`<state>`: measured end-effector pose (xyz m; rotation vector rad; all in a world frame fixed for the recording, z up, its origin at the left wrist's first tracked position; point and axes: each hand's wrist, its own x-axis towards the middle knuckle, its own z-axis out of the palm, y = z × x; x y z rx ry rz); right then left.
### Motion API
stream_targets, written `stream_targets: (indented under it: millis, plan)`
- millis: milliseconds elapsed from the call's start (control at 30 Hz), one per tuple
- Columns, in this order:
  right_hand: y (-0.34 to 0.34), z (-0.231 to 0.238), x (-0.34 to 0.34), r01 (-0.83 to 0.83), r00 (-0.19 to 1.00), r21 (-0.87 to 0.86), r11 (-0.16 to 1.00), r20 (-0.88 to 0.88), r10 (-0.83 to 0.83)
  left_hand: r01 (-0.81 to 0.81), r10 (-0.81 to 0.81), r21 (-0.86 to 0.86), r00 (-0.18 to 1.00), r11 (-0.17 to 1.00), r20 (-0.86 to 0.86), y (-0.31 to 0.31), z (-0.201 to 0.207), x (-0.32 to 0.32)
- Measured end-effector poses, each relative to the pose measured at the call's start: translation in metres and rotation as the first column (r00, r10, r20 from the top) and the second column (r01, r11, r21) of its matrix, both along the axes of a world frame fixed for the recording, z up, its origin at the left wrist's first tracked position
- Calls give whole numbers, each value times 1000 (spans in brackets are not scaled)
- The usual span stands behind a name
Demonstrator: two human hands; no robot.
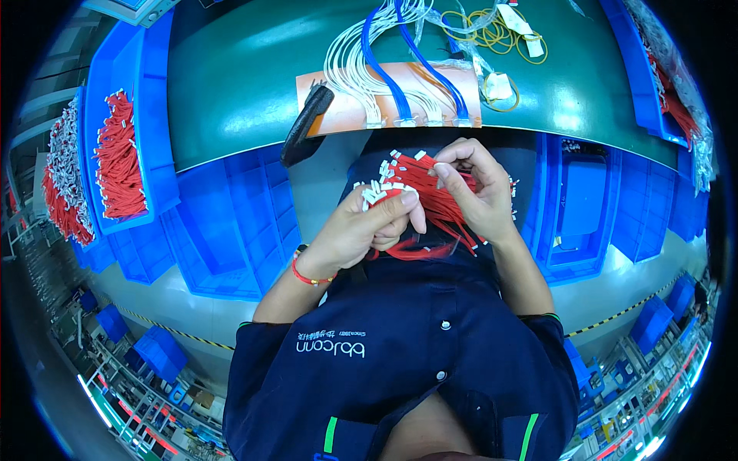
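A bundle of short red cables with white plug connectors (373, 192) is gripped in my left hand (373, 223), the connector ends sticking out above the thumb. My right hand (484, 196) is closed in a pinch, thumb against fingers, at a red cable (419, 160) with a white connector at its tip. Many more red cables (442, 207) lie loosely across my lap, between and beneath both hands. Some of them dangle below my left hand, slightly blurred.
Ahead is a green table (246, 84) with an orange-brown board (338, 111), white and blue cables (396, 88), a black strap-like piece (307, 123) and yellow cables (492, 38). Blue bins (157, 115) of red cables stand left; more blue bins (573, 223) flank my legs.
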<state>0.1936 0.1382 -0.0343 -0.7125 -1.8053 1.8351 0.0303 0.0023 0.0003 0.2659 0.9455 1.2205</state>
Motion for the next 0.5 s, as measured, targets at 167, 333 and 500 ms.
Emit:
stream_targets:
  millis: [167,333,500]
  plan:
    - [-8,8,-10,-17,1000,37,999,-26,18,-210,207,20,936,977,-286,5,-2,6]
    - [-16,16,-19,-121,991,141,983,80,111,-271,279,66,920,960,-274,17,-6,0]
    - [9,8,14,-286,938,-147,947,157,308,-294,310,104,930,950,-199,19,-8,-14]
